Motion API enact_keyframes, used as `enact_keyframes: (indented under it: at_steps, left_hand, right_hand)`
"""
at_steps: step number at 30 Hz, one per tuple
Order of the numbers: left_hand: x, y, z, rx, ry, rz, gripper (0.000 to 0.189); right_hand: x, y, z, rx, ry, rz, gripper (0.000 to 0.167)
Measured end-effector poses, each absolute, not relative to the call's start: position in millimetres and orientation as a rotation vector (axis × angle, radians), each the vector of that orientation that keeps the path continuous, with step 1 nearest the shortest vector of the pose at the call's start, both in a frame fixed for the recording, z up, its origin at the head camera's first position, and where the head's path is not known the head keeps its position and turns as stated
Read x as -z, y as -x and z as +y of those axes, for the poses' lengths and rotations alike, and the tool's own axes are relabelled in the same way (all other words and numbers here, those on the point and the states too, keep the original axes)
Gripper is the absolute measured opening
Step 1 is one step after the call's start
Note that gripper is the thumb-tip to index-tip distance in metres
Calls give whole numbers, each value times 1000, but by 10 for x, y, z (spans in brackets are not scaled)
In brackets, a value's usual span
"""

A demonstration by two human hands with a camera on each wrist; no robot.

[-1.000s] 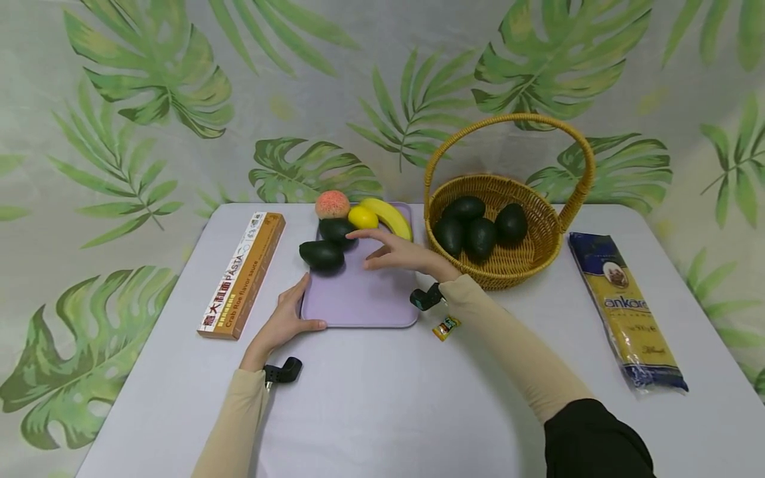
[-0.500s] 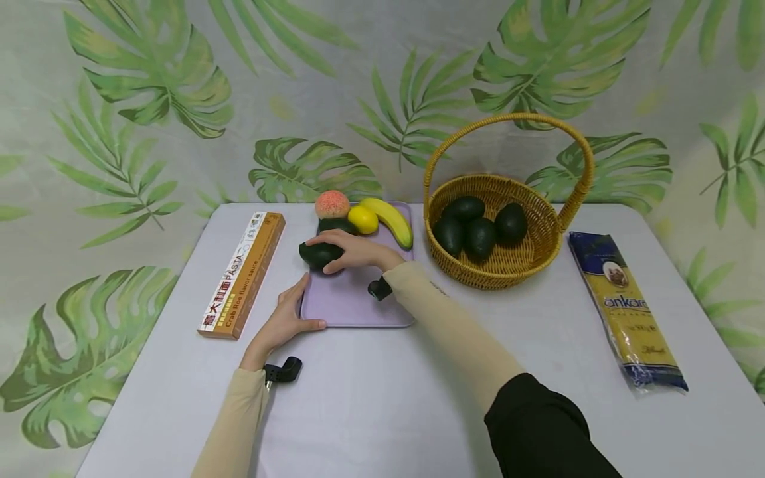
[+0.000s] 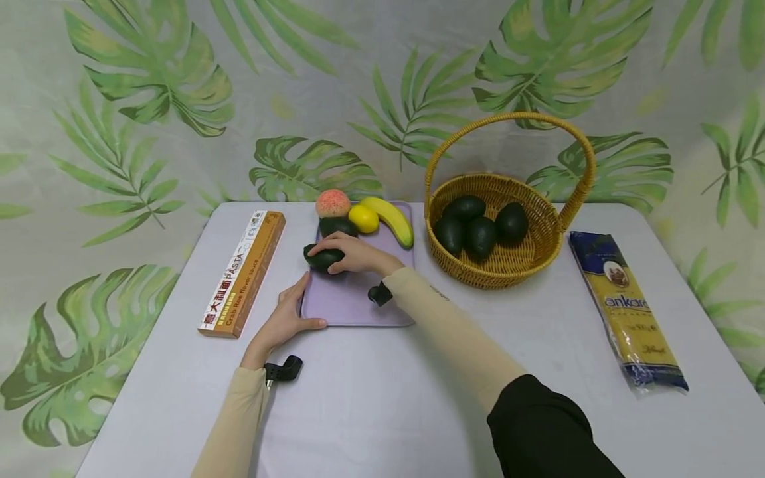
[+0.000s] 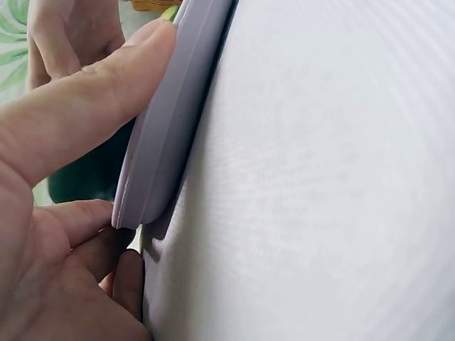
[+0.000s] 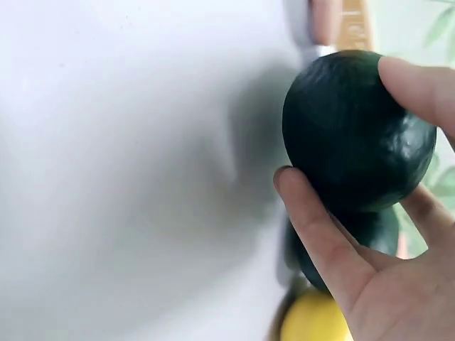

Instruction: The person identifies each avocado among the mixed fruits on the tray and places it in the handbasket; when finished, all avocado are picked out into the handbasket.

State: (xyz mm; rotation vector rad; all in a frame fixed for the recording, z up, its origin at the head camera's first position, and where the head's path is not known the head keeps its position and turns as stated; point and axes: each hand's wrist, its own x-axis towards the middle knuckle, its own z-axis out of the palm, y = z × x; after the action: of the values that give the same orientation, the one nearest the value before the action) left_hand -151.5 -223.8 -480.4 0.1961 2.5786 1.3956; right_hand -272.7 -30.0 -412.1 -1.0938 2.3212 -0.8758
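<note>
My right hand (image 3: 355,254) grips a dark green avocado (image 3: 319,261) over the left part of the lilac tray (image 3: 364,307). In the right wrist view its thumb and fingers spread around the rounded avocado (image 5: 352,131). A second avocado (image 3: 337,226) lies just behind it, beside a lemon (image 3: 363,218), a banana (image 3: 391,222) and a pinkish peach (image 3: 333,203) at the tray's back. My left hand (image 3: 287,318) holds the tray's near left corner, thumb along the front edge. The left wrist view has that thumb on the tray rim (image 4: 167,121), fingers at the corner.
A wicker basket (image 3: 493,275) with a tall handle holds several avocados (image 3: 481,239) right of the tray. To the left lies a pasta box (image 3: 242,275); a blue and yellow pasta bag (image 3: 627,309) lies far right. A leaf-patterned cloth hangs behind the table.
My right hand has moved left across the tray and taken hold of the front avocado, which has shifted slightly right. Its forearm now covers the small candy packet. The left hand stays put.
</note>
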Motion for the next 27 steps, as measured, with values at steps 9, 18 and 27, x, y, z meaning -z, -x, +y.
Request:
enact_keyframes:
  at_steps: [9, 18, 27]
  left_hand:
    - [4818, 1531, -2238, -1384, -174, 2584, 113]
    - [4814, 1524, -2237, -1397, -191, 2585, 112]
    - [4815, 1518, -2237, -1407, -195, 2578, 112]
  right_hand:
    - [3843, 2689, 404, 1239, 1157, 1990, 47]
    - [3468, 2573, 1476, 1266, 942, 2097, 50]
    - [3480, 2499, 2455, 1317, 687, 2273, 53]
